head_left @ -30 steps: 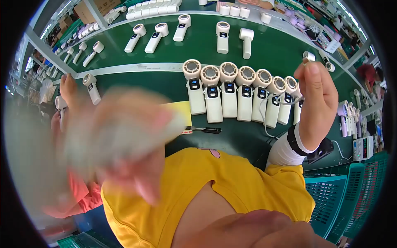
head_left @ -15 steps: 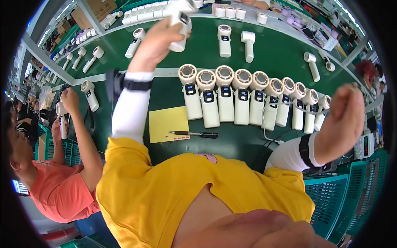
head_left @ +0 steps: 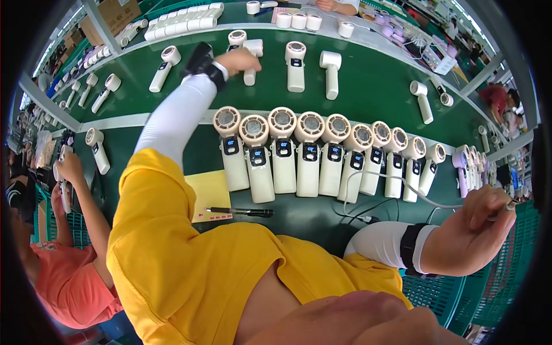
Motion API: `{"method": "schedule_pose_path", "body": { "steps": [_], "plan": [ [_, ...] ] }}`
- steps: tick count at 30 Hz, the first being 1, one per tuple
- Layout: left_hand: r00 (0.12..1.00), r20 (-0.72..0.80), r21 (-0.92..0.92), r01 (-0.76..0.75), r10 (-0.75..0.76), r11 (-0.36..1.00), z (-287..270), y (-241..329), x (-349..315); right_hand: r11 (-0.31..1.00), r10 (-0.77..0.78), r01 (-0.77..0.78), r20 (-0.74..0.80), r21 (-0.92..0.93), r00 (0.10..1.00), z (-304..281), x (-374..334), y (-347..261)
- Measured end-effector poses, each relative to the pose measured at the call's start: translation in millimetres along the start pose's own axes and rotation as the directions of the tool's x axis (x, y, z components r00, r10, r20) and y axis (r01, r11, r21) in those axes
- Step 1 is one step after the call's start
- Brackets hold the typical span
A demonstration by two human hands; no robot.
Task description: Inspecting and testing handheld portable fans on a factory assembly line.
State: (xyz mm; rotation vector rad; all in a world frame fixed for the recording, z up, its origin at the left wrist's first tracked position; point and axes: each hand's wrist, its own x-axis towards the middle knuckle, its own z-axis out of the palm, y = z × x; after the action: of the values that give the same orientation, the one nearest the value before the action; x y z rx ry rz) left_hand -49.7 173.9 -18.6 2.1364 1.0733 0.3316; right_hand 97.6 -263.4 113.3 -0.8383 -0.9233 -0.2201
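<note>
At the far left of centre, my left hand (head_left: 240, 62) is closed over the handle of a white handheld fan (head_left: 253, 47) on the green surface. A second fan (head_left: 236, 38) stands just behind it, partly hidden. My right hand (head_left: 468, 233), at the right, pinches the small tip of a cable plug (head_left: 510, 205). A pale cable (head_left: 422, 195) loops from that hand toward the fans. Before me lies a row of several white fans (head_left: 283, 167) with round grilles and small dark displays, several of them lit.
A yellow sheet (head_left: 210, 192) and a black pen (head_left: 238, 212) lie at the near left. More fans (head_left: 295, 69) rest on the far green surface (head_left: 368, 63). A co-worker in an orange shirt (head_left: 75, 282) holds a fan at the left. Green crates (head_left: 512, 253) stand at the right.
My left hand has lowered the fan it held in the air onto the far green surface. The right hand has dropped lower in view, still pinching the plug. The whole view has shifted.
</note>
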Motion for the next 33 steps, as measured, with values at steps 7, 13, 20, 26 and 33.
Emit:
{"method": "schedule_pose_path", "body": {
  "steps": [7,13,20,26,33],
  "plan": [
    [0.397,-0.682,0.54,-0.294,0.614,0.789,29,53,-207,0.997,-0.002,0.0,0.024,0.079,1.0,-2,6,-2],
    [0.695,-0.497,0.426,-0.326,0.52,0.844,94,32,-274,0.981,-0.052,0.065,0.076,-0.182,0.996,23,-7,3],
    [0.937,0.01,-0.36,0.33,-0.35,0.873,36,34,-273,0.979,0.124,-0.093,0.17,-0.18,0.978,45,-20,8],
    [0.984,-0.175,-0.744,-0.151,0.029,0.651,35,48,-276,0.958,0.279,-0.221,0.424,-0.181,0.861,92,-34,52],
    [0.952,-0.02,-0.841,-0.182,0.307,0.509,59,108,-285,0.974,0.185,-0.226,0.466,0.033,0.865,106,-41,78]
  ]
}}
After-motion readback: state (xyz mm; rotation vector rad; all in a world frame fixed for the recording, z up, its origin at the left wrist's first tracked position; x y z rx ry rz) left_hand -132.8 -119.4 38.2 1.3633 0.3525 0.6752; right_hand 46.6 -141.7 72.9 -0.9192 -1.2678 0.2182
